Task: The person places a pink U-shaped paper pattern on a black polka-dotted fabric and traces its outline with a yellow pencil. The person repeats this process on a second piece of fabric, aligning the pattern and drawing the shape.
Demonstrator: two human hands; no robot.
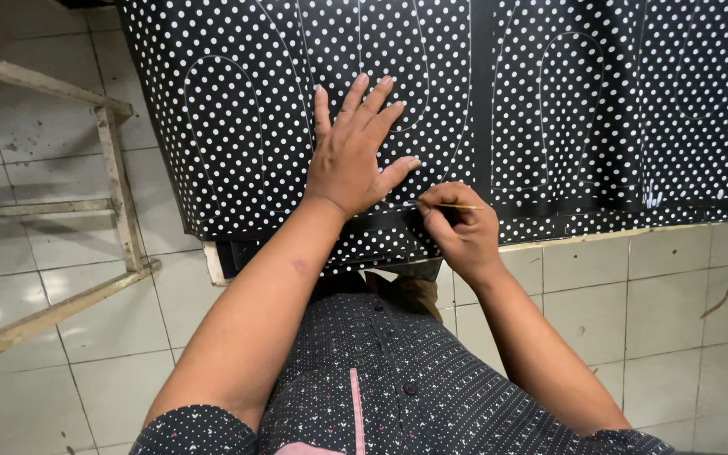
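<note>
Head | left hand flat on dotted fabric | right hand pinches pencil

The polka-dot fabric runs past the top and right edges, and the wooden frame leaves the picture at left.

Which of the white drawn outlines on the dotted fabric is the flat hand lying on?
The tall middle outline: the left hand lies spread across its lower end. The shorter outlines at left and right are uncovered.

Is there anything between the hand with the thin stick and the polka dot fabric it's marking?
Nothing visible. The right hand holds the thin stick with its tip right at the dotted fabric. The left hand lies flat on the fabric beside it, not in between.
</note>
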